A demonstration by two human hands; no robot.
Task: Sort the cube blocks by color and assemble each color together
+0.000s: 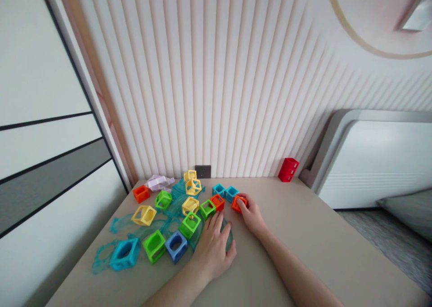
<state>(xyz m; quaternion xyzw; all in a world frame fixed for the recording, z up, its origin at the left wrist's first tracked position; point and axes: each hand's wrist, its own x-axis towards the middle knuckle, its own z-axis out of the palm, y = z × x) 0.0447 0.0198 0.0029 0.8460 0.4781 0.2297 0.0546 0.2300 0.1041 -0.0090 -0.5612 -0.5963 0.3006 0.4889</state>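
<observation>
My right hand [251,212] grips an orange open-sided cube block [239,203] between thumb and fingers, just in front of two light-blue cube blocks [231,193]. My left hand [214,246] lies with fingers spread over a translucent teal piece [229,242], partly hiding it. Its fingertips reach a green cube block [207,209] and a red-orange cube block [218,202]; whether they touch is hard to make out. Left of that hand sit another green block [190,224] and a dark-blue block [176,246].
More cubes lie to the left: a large blue one [124,253], a yellow one [144,215] and an orange one [141,193], among teal track-like pieces [126,224]. Lilac pieces [158,182] lie at the back. A red holder [288,170] stands by the ribbed wall [219,95].
</observation>
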